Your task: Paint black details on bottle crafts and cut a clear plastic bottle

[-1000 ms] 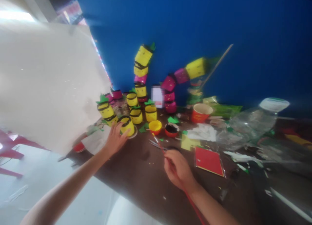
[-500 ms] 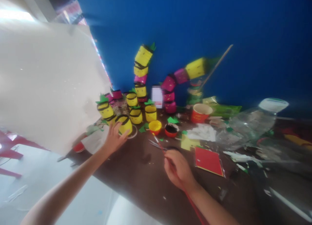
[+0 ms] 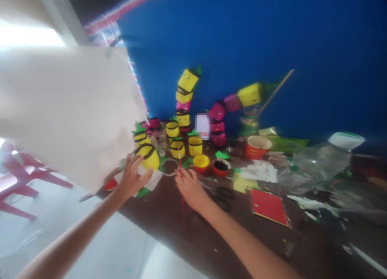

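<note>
My left hand (image 3: 133, 177) is closed around a yellow cup (image 3: 150, 161) with a black rim, tilted just above the table at the left. In my right hand (image 3: 191, 187) is a thin red paintbrush (image 3: 183, 210), its tip pointing up and away. A pale ring (image 3: 169, 175) lies on the table beside my right fingertips; whether they touch it is hard to see. Small red bowls of yellow paint (image 3: 201, 162) and black paint (image 3: 221, 166) stand beyond the right hand. Behind them are several yellow cups (image 3: 195, 146) with green paper leaves.
Bent stacks of yellow and pink cups (image 3: 218, 126) rise against the blue wall. Dark-handled scissors (image 3: 224, 195), a red square packet (image 3: 269, 207), crumpled white paper (image 3: 259, 171), a red paper cup (image 3: 257, 148) and a large clear bottle (image 3: 311, 162) occupy the right side.
The yellow cup has come off the pale ring, moved left and tilted, with my left hand on it. My right hand and the paintbrush have shifted left toward the ring.
</note>
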`<state>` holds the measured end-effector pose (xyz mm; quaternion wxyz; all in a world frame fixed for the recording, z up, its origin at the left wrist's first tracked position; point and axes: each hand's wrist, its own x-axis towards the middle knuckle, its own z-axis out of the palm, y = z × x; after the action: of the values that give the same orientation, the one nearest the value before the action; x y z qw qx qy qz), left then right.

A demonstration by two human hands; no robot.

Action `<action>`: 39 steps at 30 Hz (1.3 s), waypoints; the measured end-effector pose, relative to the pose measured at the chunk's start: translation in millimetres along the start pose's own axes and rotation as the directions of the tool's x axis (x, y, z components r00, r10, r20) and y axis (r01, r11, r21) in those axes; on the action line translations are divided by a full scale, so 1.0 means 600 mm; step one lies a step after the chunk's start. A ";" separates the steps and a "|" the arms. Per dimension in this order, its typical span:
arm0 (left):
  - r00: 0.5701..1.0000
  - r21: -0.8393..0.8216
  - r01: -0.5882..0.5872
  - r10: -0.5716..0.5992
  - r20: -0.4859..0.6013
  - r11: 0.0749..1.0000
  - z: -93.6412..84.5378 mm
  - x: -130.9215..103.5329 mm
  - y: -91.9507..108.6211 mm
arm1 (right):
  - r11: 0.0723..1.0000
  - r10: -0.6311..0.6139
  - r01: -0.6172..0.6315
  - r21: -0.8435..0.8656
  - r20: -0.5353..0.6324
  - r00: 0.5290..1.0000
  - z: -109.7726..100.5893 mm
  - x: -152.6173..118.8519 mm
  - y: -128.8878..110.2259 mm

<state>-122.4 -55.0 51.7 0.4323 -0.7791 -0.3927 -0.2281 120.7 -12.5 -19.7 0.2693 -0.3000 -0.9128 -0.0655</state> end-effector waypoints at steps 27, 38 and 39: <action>1.000 -0.207 0.025 -0.028 -0.010 0.978 0.088 0.000 0.085 | 0.979 0.000 0.054 0.195 -0.266 0.964 -0.146 -0.160 -0.006; 0.999 -0.104 0.019 -0.023 -0.038 0.994 0.064 0.022 0.059 | 0.983 0.021 0.039 0.182 -0.320 0.947 -0.150 -0.175 0.006; 0.997 -0.088 0.029 -0.034 -0.063 0.996 0.060 0.030 0.045 | 0.980 0.019 0.044 0.192 -0.318 0.948 -0.150 -0.175 0.006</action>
<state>-89.5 -25.4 32.3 0.4066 -0.7832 -0.3805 -0.2765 234.6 -88.7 0.4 0.4408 -0.2515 -0.8613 -0.0240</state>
